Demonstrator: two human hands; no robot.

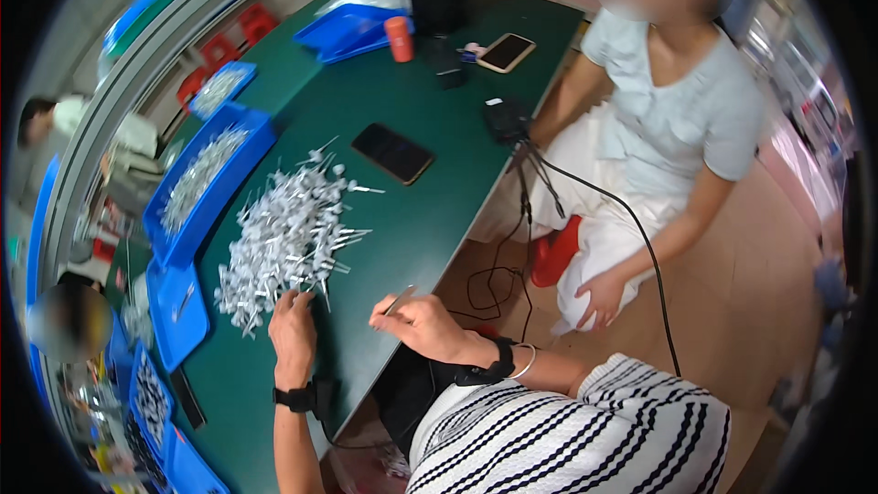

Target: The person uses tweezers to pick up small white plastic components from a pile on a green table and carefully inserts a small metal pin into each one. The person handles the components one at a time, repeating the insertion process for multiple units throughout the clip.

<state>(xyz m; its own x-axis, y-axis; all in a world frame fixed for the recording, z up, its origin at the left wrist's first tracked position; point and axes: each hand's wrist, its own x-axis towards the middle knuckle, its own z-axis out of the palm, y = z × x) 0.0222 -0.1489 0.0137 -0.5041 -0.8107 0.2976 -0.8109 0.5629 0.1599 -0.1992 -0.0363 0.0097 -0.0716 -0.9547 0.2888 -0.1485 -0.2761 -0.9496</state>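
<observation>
A large heap of small white plastic parts with thin stems (288,238) lies on the green table. At the heap's near edge is my left hand (293,334), its fingers curled together against the parts. Whatever they pinch is too small to make out. My right hand (425,327) is closed around slim metal tweezers (400,300), just over the table's front edge and apart from the heap. Both wrists wear black bands.
Left of the heap stand a blue bin of clear small parts (261,133) and a shallow blue tray (197,334). Beyond the heap lies a black phone (393,153). A seated person (677,101) is at the right, near a black cable (654,256) hanging off the table.
</observation>
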